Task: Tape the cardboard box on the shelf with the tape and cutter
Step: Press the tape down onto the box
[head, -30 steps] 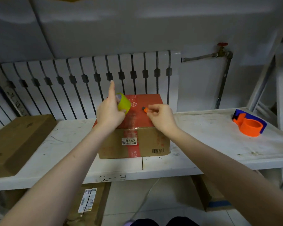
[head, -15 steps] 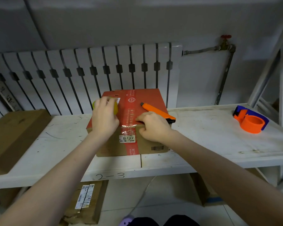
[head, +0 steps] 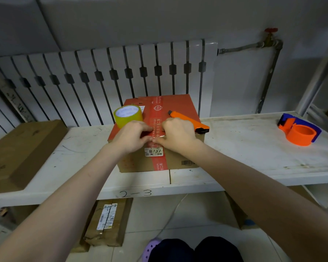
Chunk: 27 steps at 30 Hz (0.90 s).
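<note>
Right now the cardboard box (head: 178,118) sits on the white shelf (head: 254,148), above the handwritten "2-3" on the shelf's edge. Both hands meet at the box's front top edge: the left hand (head: 131,137) and right hand (head: 176,135) press flat, fingers (head: 159,141) together, on the clear tape strip over the red band. On the box's top, the yellow tape roll (head: 128,115) stands at the left and the orange cutter (head: 189,121) lies at the right. An orange dispenser (head: 299,132) rests well right of the box.

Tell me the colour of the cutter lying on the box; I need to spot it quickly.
Orange with a black end, the slim plastic cutter shows best in the head view.
</note>
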### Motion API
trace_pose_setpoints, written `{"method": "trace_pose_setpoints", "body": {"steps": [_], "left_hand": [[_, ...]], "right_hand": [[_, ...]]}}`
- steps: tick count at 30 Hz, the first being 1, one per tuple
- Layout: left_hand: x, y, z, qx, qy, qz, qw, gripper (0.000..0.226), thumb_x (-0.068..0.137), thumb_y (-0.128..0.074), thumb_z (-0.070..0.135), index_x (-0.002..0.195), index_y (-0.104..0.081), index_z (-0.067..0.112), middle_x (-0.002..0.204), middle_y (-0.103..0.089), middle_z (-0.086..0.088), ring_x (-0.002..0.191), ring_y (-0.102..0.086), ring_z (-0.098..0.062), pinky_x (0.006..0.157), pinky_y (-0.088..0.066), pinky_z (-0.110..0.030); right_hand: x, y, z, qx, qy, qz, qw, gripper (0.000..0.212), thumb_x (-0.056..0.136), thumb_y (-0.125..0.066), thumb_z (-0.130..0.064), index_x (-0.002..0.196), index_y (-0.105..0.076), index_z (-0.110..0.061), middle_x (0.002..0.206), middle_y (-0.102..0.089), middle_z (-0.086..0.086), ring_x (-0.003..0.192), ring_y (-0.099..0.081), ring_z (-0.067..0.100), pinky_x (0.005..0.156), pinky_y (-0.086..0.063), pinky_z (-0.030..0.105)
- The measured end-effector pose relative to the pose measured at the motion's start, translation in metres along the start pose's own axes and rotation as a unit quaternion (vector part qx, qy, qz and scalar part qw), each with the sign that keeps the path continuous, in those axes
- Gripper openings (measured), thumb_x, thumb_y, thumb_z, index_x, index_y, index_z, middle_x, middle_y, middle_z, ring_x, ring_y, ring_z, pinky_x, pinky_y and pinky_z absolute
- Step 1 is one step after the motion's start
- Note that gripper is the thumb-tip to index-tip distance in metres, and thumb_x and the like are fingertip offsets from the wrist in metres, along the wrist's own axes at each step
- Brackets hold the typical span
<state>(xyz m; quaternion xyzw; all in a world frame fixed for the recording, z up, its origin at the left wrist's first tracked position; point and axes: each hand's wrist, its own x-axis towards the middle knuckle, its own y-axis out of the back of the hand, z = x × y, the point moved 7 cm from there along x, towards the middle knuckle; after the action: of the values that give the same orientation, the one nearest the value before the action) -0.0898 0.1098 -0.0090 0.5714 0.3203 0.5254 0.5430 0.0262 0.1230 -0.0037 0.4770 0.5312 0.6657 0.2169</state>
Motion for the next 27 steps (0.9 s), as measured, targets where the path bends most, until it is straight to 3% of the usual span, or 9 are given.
{"method": "trace_pose_setpoints", "body": {"steps": [8,11,15,23,27], "left_hand": [[0.006,0.002,0.002,0.033,-0.005,-0.033,0.999,0.041,0.079,-0.068,0.026,0.117,-0.065,0.012,0.119,-0.067,-0.006,0.112,-0.059,-0.023,0.094,-0.047,-0.034],[0.007,0.004,0.005,0.039,-0.006,-0.031,0.999,0.035,0.077,-0.068,0.028,0.109,-0.069,0.012,0.11,-0.07,-0.006,0.102,-0.062,-0.025,0.085,-0.052,-0.037],[0.007,0.003,0.005,0.05,0.014,-0.023,0.998,0.033,0.066,-0.066,0.036,0.089,-0.07,0.012,0.091,-0.07,-0.005,0.085,-0.063,-0.025,0.068,-0.054,-0.042],[-0.001,-0.004,0.004,0.049,0.037,0.031,0.998,0.048,0.063,-0.072,0.037,0.106,-0.063,0.019,0.102,-0.063,0.0,0.099,-0.056,-0.023,0.072,-0.052,-0.038],[-0.007,-0.008,0.004,0.063,0.027,0.055,0.996,0.049,0.065,-0.072,0.039,0.108,-0.059,0.018,0.102,-0.061,0.0,0.095,-0.052,-0.023,0.073,-0.046,-0.035]], "right_hand": [[0.003,-0.002,0.001,-0.003,0.021,-0.013,1.0,0.052,0.075,-0.059,-0.066,0.09,-0.059,-0.016,0.092,-0.063,0.002,0.083,-0.061,0.021,0.059,-0.041,0.031],[0.006,0.001,0.0,-0.004,0.022,-0.023,0.999,0.051,0.075,-0.056,-0.067,0.081,-0.053,-0.016,0.088,-0.063,0.002,0.081,-0.061,0.022,0.059,-0.042,0.032],[0.006,-0.001,-0.003,-0.026,0.037,0.006,0.999,0.045,0.079,-0.06,-0.057,0.091,-0.058,-0.014,0.094,-0.063,0.004,0.084,-0.061,0.023,0.059,-0.04,0.031],[-0.003,-0.007,-0.001,-0.012,0.069,0.074,0.995,0.051,0.073,-0.064,-0.055,0.101,-0.06,-0.012,0.102,-0.063,0.005,0.095,-0.057,0.023,0.061,-0.037,0.031],[-0.012,-0.013,0.0,-0.025,0.096,0.083,0.992,0.052,0.06,-0.078,-0.049,0.088,-0.062,-0.009,0.086,-0.065,0.007,0.078,-0.061,0.025,0.054,-0.043,0.03]]}}
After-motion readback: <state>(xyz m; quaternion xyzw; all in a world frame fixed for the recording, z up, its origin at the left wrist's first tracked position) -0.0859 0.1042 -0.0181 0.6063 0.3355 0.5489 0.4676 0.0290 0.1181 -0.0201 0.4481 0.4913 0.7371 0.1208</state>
